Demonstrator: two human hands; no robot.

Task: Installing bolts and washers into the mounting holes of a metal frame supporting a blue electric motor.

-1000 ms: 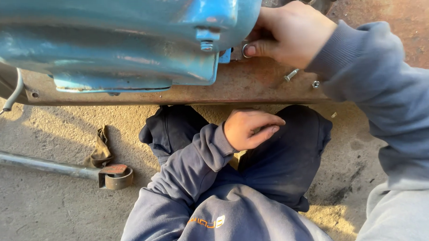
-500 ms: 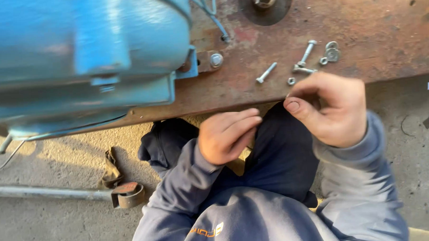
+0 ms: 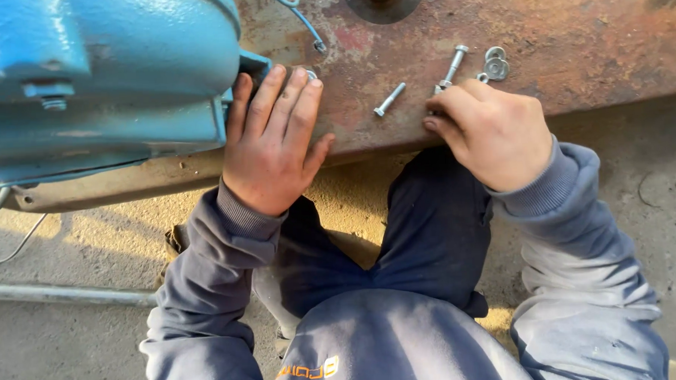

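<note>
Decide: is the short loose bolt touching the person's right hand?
Apart. The head view shows bare rusty plate between the short bolt and the right hand.

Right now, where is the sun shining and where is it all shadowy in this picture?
In the head view, warm low sunlight falls on the left hand, the right hand, the rusty steel plate and the blue machine housing; the ground beneath the plate lies partly in its shadow, with sunny patches. The short bolt and washers look sharp, with no glare.
</note>
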